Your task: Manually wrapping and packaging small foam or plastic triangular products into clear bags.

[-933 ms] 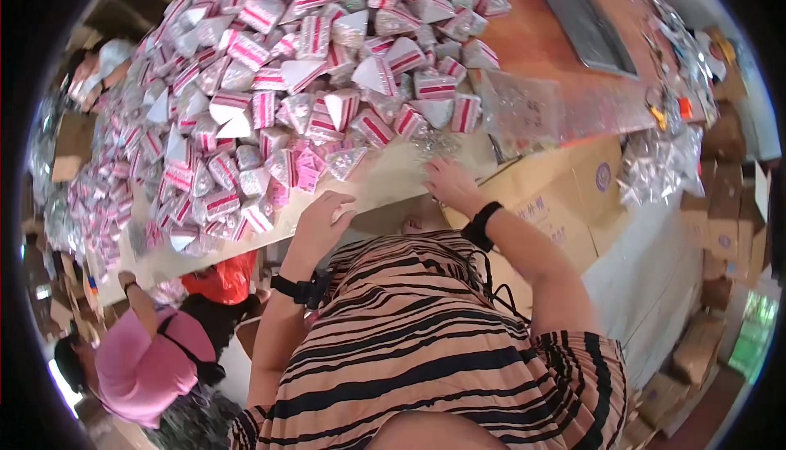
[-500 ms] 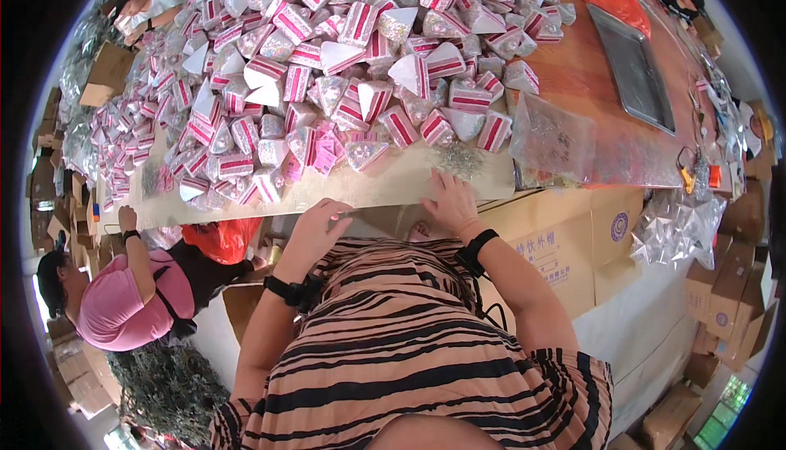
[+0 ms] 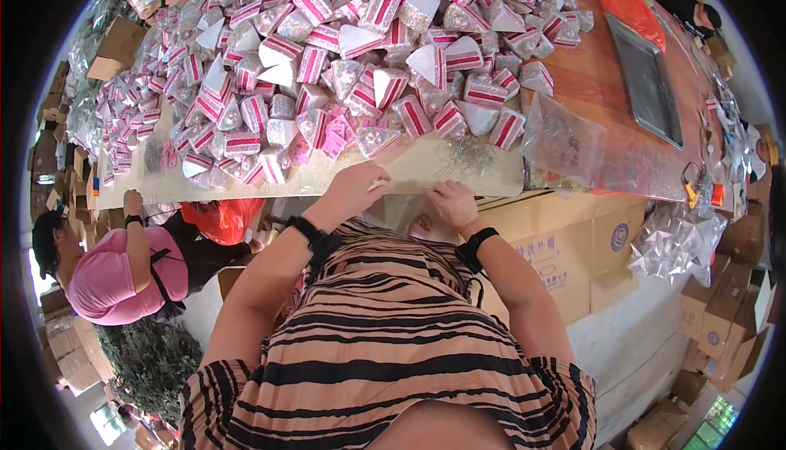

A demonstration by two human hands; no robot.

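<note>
My left hand (image 3: 354,190) is at the near edge of the cardboard-covered table (image 3: 319,182), its fingers curled together toward the right. Close by on its right, my right hand (image 3: 453,203) has its fingertips pinched at the same edge. Anything between the fingers of either hand is too small to make out. Just beyond the right hand lies a loose heap of thin wire pieces (image 3: 470,155). Past my hands rises a big pile of wedge-shaped, cake-slice-like ornaments (image 3: 377,9), white and glittery with pink-red bands. Small pink cards (image 3: 336,135) lie at the pile's near side.
A clear plastic bag (image 3: 563,140) and a dark metal tray (image 3: 645,81) lie right of the pile. Cardboard boxes (image 3: 550,245) stand below the table edge at right. On the left, a person in pink (image 3: 123,278) sits by a red bag (image 3: 223,225); others work farther off.
My right hand has drawn back from the wire pieces to the table edge, its fingers closing. My left hand has moved up and right, nearer to it. The view has shifted slightly.
</note>
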